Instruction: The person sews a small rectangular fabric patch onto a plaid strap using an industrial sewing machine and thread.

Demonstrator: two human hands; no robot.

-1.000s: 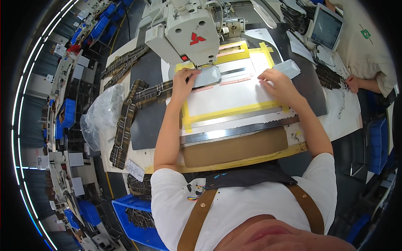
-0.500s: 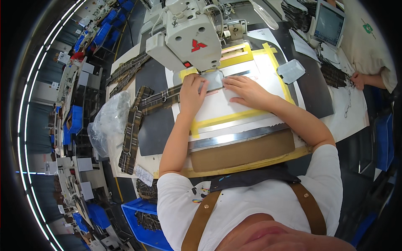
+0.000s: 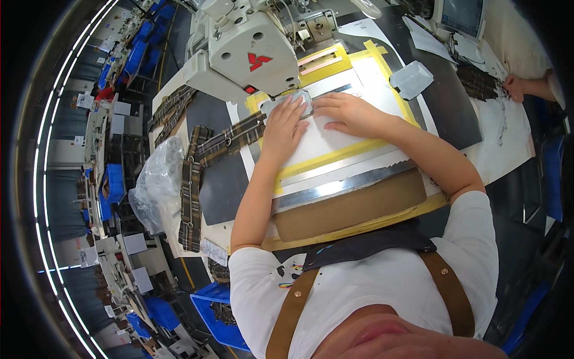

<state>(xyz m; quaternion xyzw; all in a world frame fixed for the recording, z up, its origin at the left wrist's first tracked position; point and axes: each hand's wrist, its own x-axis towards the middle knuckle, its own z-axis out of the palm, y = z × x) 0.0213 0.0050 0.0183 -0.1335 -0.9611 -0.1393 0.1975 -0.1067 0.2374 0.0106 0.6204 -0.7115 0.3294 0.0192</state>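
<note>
Left edge: rows of workstations (image 3: 119, 179), lots of blue trays. Left of centre: clear plastic bag (image 3: 158, 185), crumpled, beside a dangling length of brown plaid webbing (image 3: 190, 206). Lower left of centre: blue bin (image 3: 210, 311).

From left of centre toward middle: plaid strap (image 3: 230, 140) with metal ring, running up to the left hand; far end hidden there.

Upper middle: white machine head (image 3: 239, 57). Just below it, grey plate (image 3: 306, 106), partly covered by the left hand (image 3: 284, 125). Left fingers laid flat over the plate, not wrapped round it. Right hand (image 3: 348, 113) just right of it, fingers loosely extended, tips at the plate's right edge; can't tell if touching. Under both: white sheet (image 3: 335, 140) with yellow tape border.

Handling guess: plate thin, stiff, light, maybe slippery; better held by opposite edges. Strap probably soft and floppy, best pinched flat near the plate.

Upper right of centre: second grey plate (image 3: 411, 80), out of both hands. Upper right: screen (image 3: 460, 15), then dark strips (image 3: 478, 82) and a co-worker's hand (image 3: 515, 88) next to them.
</note>
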